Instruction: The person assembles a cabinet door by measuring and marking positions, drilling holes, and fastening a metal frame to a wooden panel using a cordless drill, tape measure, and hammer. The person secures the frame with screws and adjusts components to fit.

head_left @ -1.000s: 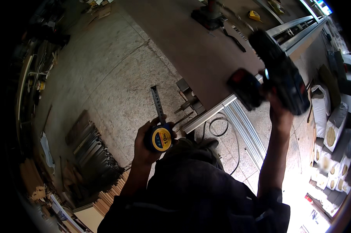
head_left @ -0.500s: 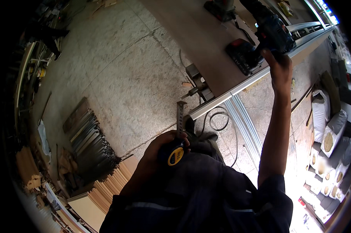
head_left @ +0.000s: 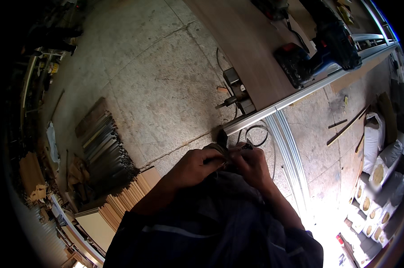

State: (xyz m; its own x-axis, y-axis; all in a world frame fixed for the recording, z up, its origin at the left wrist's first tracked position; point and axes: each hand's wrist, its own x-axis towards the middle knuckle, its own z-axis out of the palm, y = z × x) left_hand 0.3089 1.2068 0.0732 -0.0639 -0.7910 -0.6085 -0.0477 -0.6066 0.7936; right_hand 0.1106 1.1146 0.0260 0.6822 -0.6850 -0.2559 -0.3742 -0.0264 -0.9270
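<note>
My left hand (head_left: pixel 196 166) and my right hand (head_left: pixel 250 164) are close together in front of my waist, fingers bent and closed. Whatever they grip is small, dark and mostly hidden by the fingers, so I cannot name it. The tape measure seen earlier cannot be made out now. Beyond my right hand, a dark blue cordless drill (head_left: pixel 338 47) lies on the brown-topped workbench (head_left: pixel 251 53), its battery (head_left: pixel 291 64) toward me, with neither hand touching it.
A pale metal rail (head_left: pixel 296 97) edges the bench, with metal profiles (head_left: pixel 287 147) below it. A cable (head_left: pixel 258 130) coils on the floor. Stacked strips (head_left: pixel 106 152) and wooden boards (head_left: pixel 126 196) stand at left. Wrapped bundles (head_left: pixel 378 167) lie at right. Another person's dark-clothed leg (head_left: pixel 61 40) shows far left.
My right hand has let go of the drill and come down beside my left hand. The tape measure with its blade out, held in my left hand before, is out of sight.
</note>
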